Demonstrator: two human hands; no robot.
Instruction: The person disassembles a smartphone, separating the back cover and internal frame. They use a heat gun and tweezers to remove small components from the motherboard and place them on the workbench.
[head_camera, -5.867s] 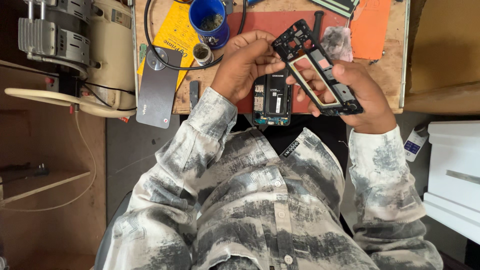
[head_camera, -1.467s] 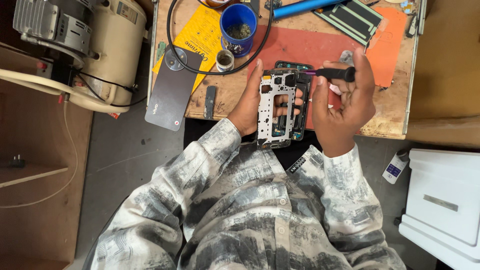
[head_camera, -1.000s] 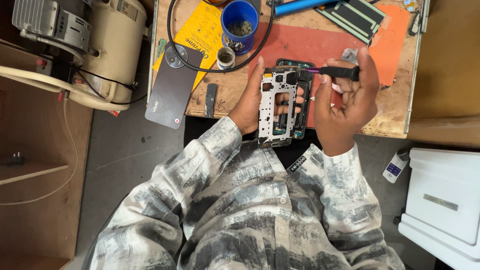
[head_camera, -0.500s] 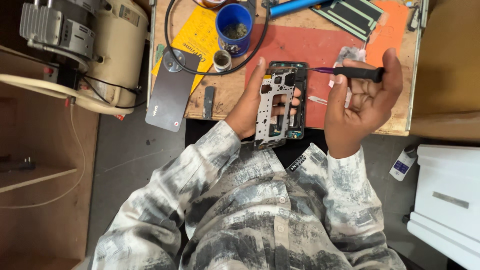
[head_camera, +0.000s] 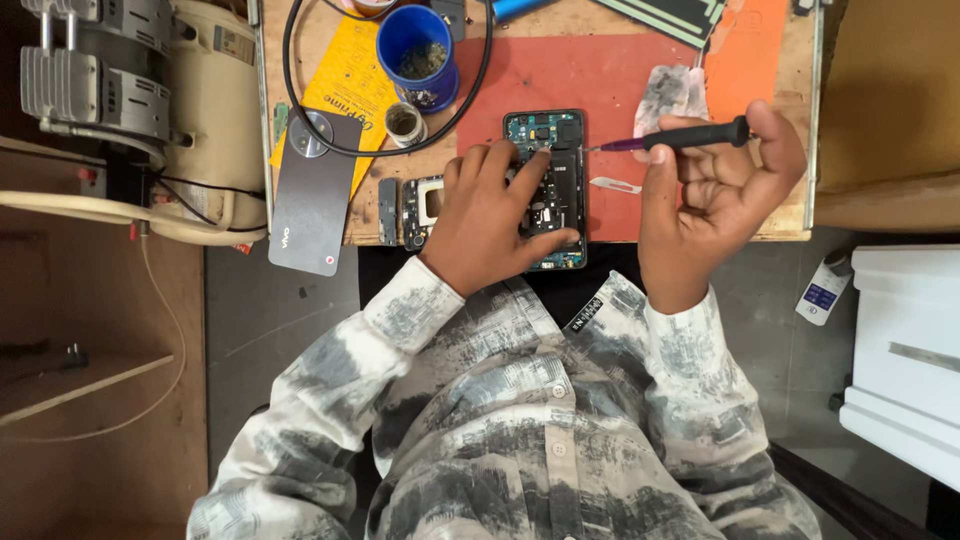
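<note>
Subject wears a long-sleeved button-front shirt, mottled grey, black and off-white in a smudged, brush-stroke pattern. Small pale buttons run down the front placket. Cuffs are buttoned close at both wrists; left cuff is mostly pale with grey blotches, right cuff is darker and more densely marked. A small black woven label with pale lettering sits at the collar edge. Both hands are bare.
</note>
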